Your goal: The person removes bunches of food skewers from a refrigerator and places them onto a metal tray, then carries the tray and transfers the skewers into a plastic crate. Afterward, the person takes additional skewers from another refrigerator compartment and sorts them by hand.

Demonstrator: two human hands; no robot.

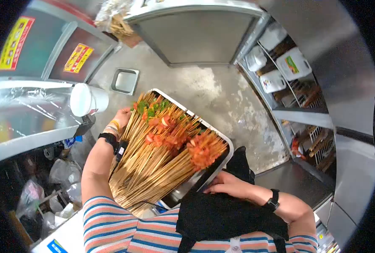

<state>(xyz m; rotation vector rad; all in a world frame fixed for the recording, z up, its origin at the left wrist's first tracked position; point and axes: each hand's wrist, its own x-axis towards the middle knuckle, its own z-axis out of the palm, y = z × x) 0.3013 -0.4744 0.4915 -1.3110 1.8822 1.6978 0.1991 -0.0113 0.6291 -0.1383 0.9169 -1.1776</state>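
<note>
A worn concrete floor (221, 90) ran beyond both hands, with metal-doored cabinets on either side. Between the left hand (120, 118) and the right hand (227, 184) sat a metal tray (228, 147) heaped with bamboo skewers (141, 168), their bare ends toward the person. The left hand was at the tray's far left corner, fingers curled beside skewers of green leaves (151, 110); whether it gripped them or the rim, I could not tell. The right hand, fingers bent, was by the tray's near right side, close to skewers of red pieces (205, 152); its grasp could not be made out either. A white bucket (86, 100) stood left of the left hand, a small steel pan (125, 81) lay beyond it, and white plastic jugs (294, 64) sat on shelving beyond the right hand.
</note>
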